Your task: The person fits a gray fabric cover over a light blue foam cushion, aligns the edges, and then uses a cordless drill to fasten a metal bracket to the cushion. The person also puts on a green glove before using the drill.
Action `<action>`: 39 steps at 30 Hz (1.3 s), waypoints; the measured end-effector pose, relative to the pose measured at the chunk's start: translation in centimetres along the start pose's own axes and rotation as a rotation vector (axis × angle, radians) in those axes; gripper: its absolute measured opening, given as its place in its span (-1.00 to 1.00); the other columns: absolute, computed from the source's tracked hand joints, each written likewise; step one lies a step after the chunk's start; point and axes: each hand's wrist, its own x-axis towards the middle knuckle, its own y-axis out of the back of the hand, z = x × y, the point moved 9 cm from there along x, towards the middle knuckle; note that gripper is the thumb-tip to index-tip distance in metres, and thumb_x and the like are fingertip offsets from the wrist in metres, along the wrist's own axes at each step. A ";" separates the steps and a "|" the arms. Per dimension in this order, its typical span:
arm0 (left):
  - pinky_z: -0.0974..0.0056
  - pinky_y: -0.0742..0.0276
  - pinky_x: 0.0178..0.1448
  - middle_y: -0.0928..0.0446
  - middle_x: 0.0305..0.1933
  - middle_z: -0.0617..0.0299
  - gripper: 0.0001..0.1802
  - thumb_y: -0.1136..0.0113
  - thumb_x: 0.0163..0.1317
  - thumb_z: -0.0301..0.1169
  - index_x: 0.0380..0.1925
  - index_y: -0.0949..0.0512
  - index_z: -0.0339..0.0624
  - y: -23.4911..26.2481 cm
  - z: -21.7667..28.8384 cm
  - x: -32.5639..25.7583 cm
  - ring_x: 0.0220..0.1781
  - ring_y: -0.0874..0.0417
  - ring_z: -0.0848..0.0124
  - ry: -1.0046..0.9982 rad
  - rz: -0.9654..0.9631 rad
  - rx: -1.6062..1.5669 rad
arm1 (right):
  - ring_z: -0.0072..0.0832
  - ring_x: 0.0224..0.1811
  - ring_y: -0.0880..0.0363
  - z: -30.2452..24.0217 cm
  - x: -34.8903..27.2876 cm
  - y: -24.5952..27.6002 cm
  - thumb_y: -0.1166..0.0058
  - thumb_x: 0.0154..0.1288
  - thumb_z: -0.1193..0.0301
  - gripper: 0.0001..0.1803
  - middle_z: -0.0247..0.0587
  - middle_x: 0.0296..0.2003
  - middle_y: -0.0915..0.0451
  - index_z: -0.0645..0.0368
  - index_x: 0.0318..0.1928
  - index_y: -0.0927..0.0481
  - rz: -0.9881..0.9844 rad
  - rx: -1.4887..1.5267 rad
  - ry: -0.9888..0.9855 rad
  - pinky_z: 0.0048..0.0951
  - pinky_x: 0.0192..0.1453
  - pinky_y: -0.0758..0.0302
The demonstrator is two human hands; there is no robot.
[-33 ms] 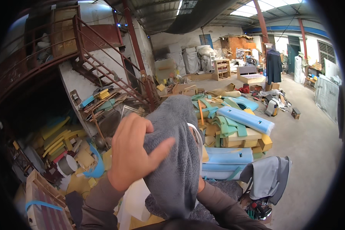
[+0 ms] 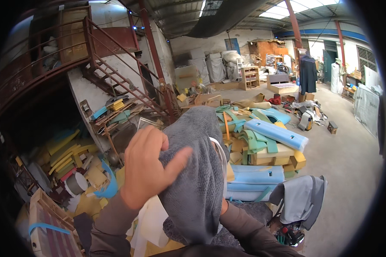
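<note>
A dark grey, textured fabric piece (image 2: 193,171) stands up in front of me, its cloth draped in folds. A pale band or edge (image 2: 222,160) runs down its right side. My left hand (image 2: 148,165) lies against the upper left of the fabric, its thumb stretched apart from the curved fingers. Only the wrist of my right hand (image 2: 224,206) shows at the lower right of the fabric. The cloth hides that hand's fingers, so what they hold cannot be seen. More dark grey fabric (image 2: 244,218) lies below, beside my right forearm.
Blue wrapped foam pieces (image 2: 255,174) and a heap of green and yellow foam (image 2: 259,143) lie ahead to the right. Grey cloth (image 2: 296,197) hangs over something at the near right. A wooden frame (image 2: 45,227) stands at the near left, and a metal staircase (image 2: 124,88) rises behind.
My left thumb and hand have shifted slightly to the left over the fabric. The rest of the scene sits a few pixels further right.
</note>
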 end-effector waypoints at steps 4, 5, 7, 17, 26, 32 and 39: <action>0.02 -0.27 -0.40 -0.35 -0.58 0.13 -0.50 -0.56 0.26 -0.48 -0.63 -0.34 -0.16 -0.1 -2.3 0.4 -0.54 -0.40 0.09 -0.067 0.143 0.070 | -0.21 0.41 -0.65 0.8 1.0 -1.7 -0.32 0.56 0.46 -0.40 -0.02 0.40 -0.61 0.34 0.52 -0.52 -0.048 0.083 -0.013 -0.27 0.48 -0.60; 0.03 -0.25 -0.42 -0.33 -0.60 0.13 -0.50 -0.55 0.25 -0.51 -0.64 -0.33 -0.16 0.3 -2.5 0.0 -0.56 -0.38 0.10 -0.114 0.187 0.064 | -0.21 0.41 -0.65 0.8 1.2 -1.9 -0.33 0.56 0.47 -0.40 -0.02 0.40 -0.61 0.34 0.52 -0.52 -0.063 0.100 -0.020 -0.27 0.48 -0.60; 0.07 -0.20 -0.44 -0.28 -0.63 0.15 -0.48 -0.55 0.24 -0.55 -0.66 -0.32 -0.14 0.6 -3.7 -0.7 -0.60 -0.33 0.13 -0.094 0.235 0.090 | -0.22 0.42 -0.65 0.9 1.6 -2.1 -0.33 0.56 0.47 -0.39 -0.02 0.40 -0.61 0.33 0.52 -0.52 -0.086 0.138 -0.038 -0.27 0.48 -0.60; 0.14 -0.47 0.18 -0.52 -0.15 0.10 -0.31 0.40 0.88 0.09 -0.24 -0.49 -0.21 1.0 -12.9 -4.9 -0.03 -0.51 0.28 0.325 0.620 -0.837 | -0.24 0.43 -0.64 2.3 3.7 -4.0 -0.34 0.56 0.47 -0.39 -0.04 0.42 -0.59 0.33 0.53 -0.51 -0.199 0.249 -0.145 -0.28 0.49 -0.60; 0.12 -0.41 -0.17 -0.51 -0.39 0.12 -0.51 0.02 0.71 -0.21 -0.48 -0.47 -0.21 4.1 -5.7 -4.0 -0.35 -0.45 0.22 -0.118 0.448 -0.202 | -0.25 0.44 -0.63 3.7 1.5 -5.2 -0.35 0.56 0.47 -0.38 -0.06 0.43 -0.58 0.33 0.54 -0.51 -0.263 0.327 -0.244 -0.28 0.50 -0.60; 0.10 -0.23 -0.33 -0.33 -0.51 0.10 -0.51 -0.19 0.62 -0.33 -0.56 -0.38 -0.26 2.4 -5.1 -1.7 -0.47 -0.33 0.16 0.033 0.064 -0.154 | -0.27 0.44 -0.62 3.8 0.1 -5.3 -0.35 0.56 0.48 -0.37 -0.07 0.44 -0.57 0.33 0.54 -0.50 -0.283 0.416 -0.318 -0.28 0.50 -0.59; 0.09 -0.28 -0.32 -0.36 -0.51 0.10 -0.48 -0.23 0.65 -0.27 -0.55 -0.42 -0.27 1.5 -4.8 -0.8 -0.45 -0.38 0.18 -0.068 -0.031 -0.026 | -0.25 0.45 -0.62 3.2 1.6 -5.0 -0.37 0.54 0.48 -0.35 -0.06 0.45 -0.57 0.32 0.55 -0.50 -0.235 0.509 -0.279 -0.28 0.51 -0.59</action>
